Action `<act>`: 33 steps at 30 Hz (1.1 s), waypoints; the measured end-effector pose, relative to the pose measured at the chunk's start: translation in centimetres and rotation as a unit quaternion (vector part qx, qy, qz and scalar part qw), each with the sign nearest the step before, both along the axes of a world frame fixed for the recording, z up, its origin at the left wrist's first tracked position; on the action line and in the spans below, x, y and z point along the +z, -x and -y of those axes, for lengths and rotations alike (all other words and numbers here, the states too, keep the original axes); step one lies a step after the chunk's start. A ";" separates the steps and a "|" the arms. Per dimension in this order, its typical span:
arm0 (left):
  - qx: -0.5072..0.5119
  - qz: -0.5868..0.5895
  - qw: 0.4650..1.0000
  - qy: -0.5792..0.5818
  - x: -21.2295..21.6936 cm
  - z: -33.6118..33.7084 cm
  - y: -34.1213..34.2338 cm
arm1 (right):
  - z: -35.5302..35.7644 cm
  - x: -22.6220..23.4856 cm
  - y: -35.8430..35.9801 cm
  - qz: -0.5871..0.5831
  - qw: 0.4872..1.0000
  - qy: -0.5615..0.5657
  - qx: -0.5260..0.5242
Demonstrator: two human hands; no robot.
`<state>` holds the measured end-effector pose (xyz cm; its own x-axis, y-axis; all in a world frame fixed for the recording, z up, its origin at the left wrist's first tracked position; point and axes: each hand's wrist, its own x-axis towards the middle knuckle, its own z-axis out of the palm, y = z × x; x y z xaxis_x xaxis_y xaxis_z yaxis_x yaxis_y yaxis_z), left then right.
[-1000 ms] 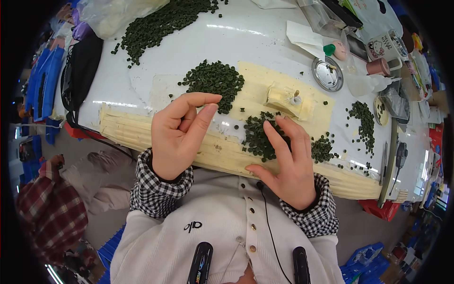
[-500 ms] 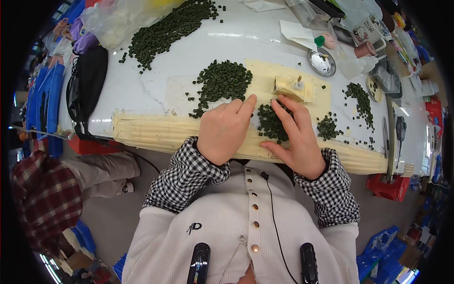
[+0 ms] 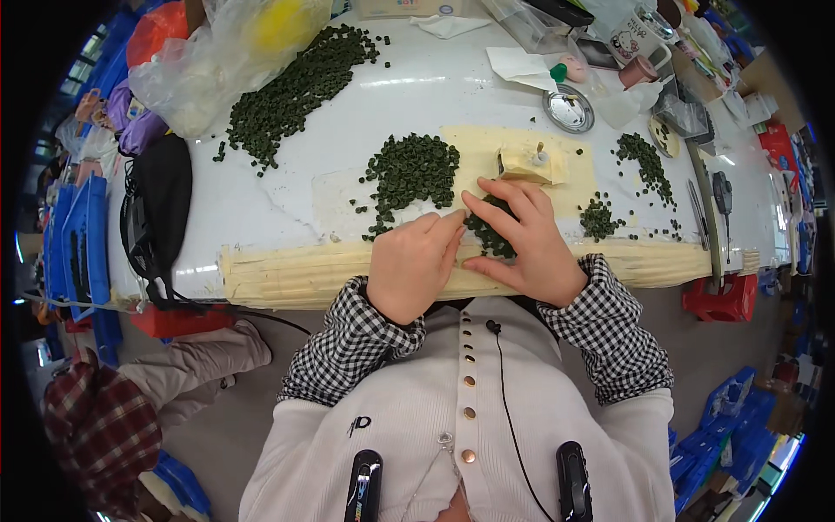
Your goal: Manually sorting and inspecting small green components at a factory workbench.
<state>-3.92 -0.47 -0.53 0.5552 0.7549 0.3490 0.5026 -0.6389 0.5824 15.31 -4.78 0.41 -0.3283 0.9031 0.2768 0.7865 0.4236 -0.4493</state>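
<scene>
Your white table (image 3: 287, 183) fills the upper view, its near edge padded with a pale strip (image 3: 287, 271). At 11 o'clock lies the biggest heap (image 3: 291, 83) of small dark green ring-like pieces; a second pile (image 3: 409, 170) sits at 12, just beyond your hands, partly on a cream mat (image 3: 474, 148). Bare tabletop stays open at 10 o'clock between the two. A small cluster (image 3: 489, 237) of the same pieces lies at the strip's edge, under your right hand (image 3: 522, 239), whose fingers are spread flat over it. Your left hand (image 3: 413, 265) rests curled, fingertips together, touching the right's index finger beside that cluster.
</scene>
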 end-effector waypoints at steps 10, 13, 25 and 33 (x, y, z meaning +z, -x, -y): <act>-0.084 0.038 0.993 0.076 0.6 -0.6 0.5 | -0.7 -0.9 0.2 -0.072 0.997 -0.004 -0.001; -0.052 0.112 0.987 0.100 0.5 -0.6 0.4 | -0.8 -0.5 0.4 -0.071 0.997 -0.005 -0.007; 0.086 0.205 0.961 0.163 1.8 -0.8 3.0 | -1.1 -0.4 0.6 -0.011 1.000 -0.026 0.011; 0.087 0.197 0.964 0.157 1.6 -0.3 3.0 | -1.5 -0.7 0.6 0.011 0.998 -0.049 0.025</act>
